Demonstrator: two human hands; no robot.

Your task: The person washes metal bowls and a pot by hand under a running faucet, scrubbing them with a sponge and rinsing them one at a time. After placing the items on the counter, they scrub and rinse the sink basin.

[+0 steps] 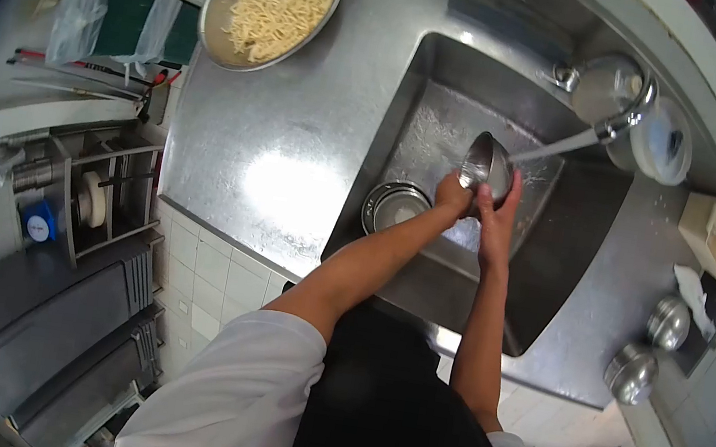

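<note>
Over the sink [548, 252] I hold a metal bowl [499, 178], tilted, in the stream of water from the faucet [618, 124]. My left hand [453, 197] grips the bowl's near left side. On its right side, the fingers of my right hand [497, 221] press against the wall, thumb towards the middle. Part of what lies beyond the bowl is hidden by it. Lower left in the basin sits a round metal bowl [400, 204], partly behind my left forearm.
A large metal bowl of noodles [278, 13] stands on the steel counter [322, 89] to the left. Plastic tubs [661, 144] stand behind the faucet. Two metal bowls [632, 374] and a beige container [708, 234] are at the right.
</note>
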